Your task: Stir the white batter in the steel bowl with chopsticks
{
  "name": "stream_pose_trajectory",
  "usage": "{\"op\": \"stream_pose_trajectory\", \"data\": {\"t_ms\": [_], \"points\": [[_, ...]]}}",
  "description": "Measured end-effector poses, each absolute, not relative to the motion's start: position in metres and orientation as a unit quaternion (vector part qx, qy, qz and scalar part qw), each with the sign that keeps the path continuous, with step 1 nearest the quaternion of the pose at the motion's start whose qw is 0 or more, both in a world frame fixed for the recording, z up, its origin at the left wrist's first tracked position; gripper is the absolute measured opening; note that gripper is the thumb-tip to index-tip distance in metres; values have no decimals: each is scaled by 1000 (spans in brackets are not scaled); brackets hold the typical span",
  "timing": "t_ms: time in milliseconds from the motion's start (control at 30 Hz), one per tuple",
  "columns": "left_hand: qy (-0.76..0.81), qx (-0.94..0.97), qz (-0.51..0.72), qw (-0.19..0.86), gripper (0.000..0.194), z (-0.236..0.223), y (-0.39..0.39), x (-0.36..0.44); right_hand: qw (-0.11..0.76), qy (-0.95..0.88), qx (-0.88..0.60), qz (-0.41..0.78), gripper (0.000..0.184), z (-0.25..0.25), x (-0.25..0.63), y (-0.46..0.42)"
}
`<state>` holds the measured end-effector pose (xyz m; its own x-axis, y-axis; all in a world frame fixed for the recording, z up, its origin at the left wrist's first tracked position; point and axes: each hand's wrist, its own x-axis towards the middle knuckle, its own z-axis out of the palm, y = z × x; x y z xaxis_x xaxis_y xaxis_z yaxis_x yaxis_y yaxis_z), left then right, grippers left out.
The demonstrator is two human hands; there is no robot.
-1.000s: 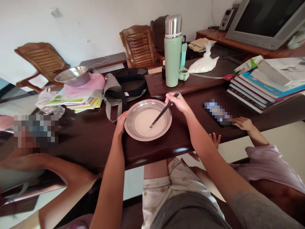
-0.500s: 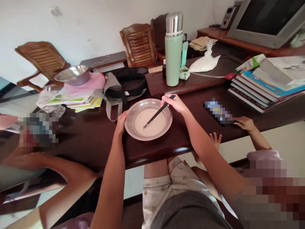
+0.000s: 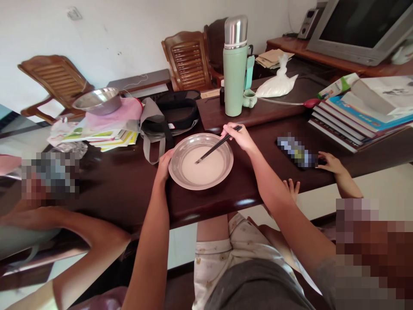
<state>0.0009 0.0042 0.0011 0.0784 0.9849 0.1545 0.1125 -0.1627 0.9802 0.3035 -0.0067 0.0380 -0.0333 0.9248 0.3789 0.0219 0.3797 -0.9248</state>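
A round metal bowl (image 3: 176, 176) stands on the dark wooden table, with a milky, off-white liquid (image 3: 206, 170) in it. My left hand (image 3: 165, 163) grips the bowl's left rim; its fingertips are partly hidden behind the edge. In my right hand (image 3: 237, 134), closed at the bowl's upper right, are dark chopsticks (image 3: 214, 147). They slant down to the left, and their pale-coated tips reach the liquid near the bowl's middle. Just behind the bowl rises a tall green thermos (image 3: 234, 79) with a silver cap.
Left of the bowl lie a grey-and-black bag (image 3: 153, 118) and papers under a steel basin (image 3: 98, 101). To the right are a phone (image 3: 295, 150), another person's hand (image 3: 331, 163) and stacked books (image 3: 342, 125). A second person's arm (image 3: 93, 228) rests at left.
My right hand has shifted slightly right and down, and the chopstick tips have risen a little in the bowl. The other person's hand at the phone has lifted and curled.
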Motion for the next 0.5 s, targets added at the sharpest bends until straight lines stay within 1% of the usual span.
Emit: {"op": "stream_pose_trajectory", "data": {"t_ms": [67,200,267,400,433,500], "points": [[474,582,490,443,37,2,4,1,568,-600,-401,396,45,38,305,-7],[477,581,491,440,36,-1,5,0,517,-633,-382,433,44,38,303,-9],[470,579,491,450,36,-3,6,-1,529,-628,-386,419,42,38,303,-8],[463,575,489,465,36,-6,8,-3,591,-583,-409,378,44,38,311,-6],[465,574,487,466,36,-6,8,-4,590,-581,-408,383,45,38,311,-6],[467,578,485,460,36,-6,8,-3,563,-598,-398,409,46,39,310,-7]]}}
